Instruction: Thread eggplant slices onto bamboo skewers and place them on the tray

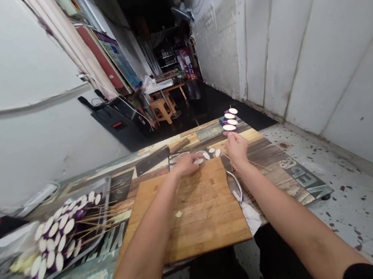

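My right hand [236,146] is closed round the lower part of a skewer. Several eggplant slices [229,127], white with purple skin, are threaded on that skewer above my fingers. At the far edge of the wooden cutting board [191,214], my left hand [187,164] has its fingertips closed about a loose eggplant slice [198,161]. More loose slices [217,152] lie between the two hands, just beyond the board. Finished-looking eggplant skewers [59,228] are piled on a metal tray [107,189] to the left, their sticks pointing right.
A cleaver [152,160] with a wooden handle lies behind the board. Bare sticks [260,167] rest by my right wrist. A metal handle [238,185] and white cloth [251,216] are at the board's right side. Plastic stools [162,109] stand beyond the table.
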`<act>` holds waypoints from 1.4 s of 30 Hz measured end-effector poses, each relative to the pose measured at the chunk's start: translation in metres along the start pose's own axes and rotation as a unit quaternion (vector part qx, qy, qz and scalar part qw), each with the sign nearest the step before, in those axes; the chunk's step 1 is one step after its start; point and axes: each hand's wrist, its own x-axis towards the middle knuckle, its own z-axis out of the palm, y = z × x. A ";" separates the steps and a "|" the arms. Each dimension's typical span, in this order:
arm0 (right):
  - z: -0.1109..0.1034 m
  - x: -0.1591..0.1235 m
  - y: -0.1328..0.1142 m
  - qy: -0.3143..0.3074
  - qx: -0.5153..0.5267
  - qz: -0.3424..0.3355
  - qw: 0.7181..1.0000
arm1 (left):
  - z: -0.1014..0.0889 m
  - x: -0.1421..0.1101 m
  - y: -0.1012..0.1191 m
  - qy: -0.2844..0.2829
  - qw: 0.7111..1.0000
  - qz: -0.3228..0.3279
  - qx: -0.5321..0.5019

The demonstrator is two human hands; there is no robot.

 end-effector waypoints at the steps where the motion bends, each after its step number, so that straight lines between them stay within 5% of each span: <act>1: 0.001 -0.001 0.001 -0.013 -0.007 0.002 1.000 | 0.000 0.001 0.003 -0.006 1.000 0.002 -0.002; 9: 0.007 -0.018 0.005 -0.123 -0.126 -0.069 0.982 | 0.006 -0.011 0.017 -0.051 0.994 0.014 -0.097; 12: 0.009 -0.027 0.002 -0.156 -0.169 -0.118 0.966 | 0.004 -0.022 0.020 0.005 0.970 -0.015 -0.241; 17: 0.016 -0.045 -0.002 -0.265 -0.205 -0.175 0.926 | 0.007 -0.038 0.029 0.087 0.842 -0.044 -0.530; 21: 0.020 -0.060 0.002 -0.376 -0.231 -0.184 0.878 | 0.011 -0.055 0.022 0.181 0.766 -0.079 -0.611; 26: 0.020 -0.072 0.010 -0.446 -0.277 -0.185 0.831 | -0.006 -0.091 -0.004 0.314 0.682 -0.135 -0.647; 29: 0.033 -0.078 0.006 -0.444 -0.314 -0.253 0.800 | -0.008 -0.121 -0.015 0.352 0.712 -0.135 -0.592; 33: 0.086 -0.094 -0.006 -0.459 -0.334 -0.306 0.764 | 0.012 -0.163 -0.020 0.446 0.842 -0.098 -0.287; 37: 0.171 -0.121 0.000 -0.506 -0.378 -0.315 0.708 | 0.030 -0.188 -0.021 0.371 0.922 -0.090 -0.058; 39: 0.214 -0.136 0.012 -0.509 -0.424 -0.321 0.677 | 0.033 -0.191 -0.022 0.339 0.933 -0.116 -0.035; 42: 0.268 -0.156 0.034 -0.499 -0.446 -0.323 0.669 | 0.032 -0.192 -0.020 0.304 0.941 -0.149 -0.004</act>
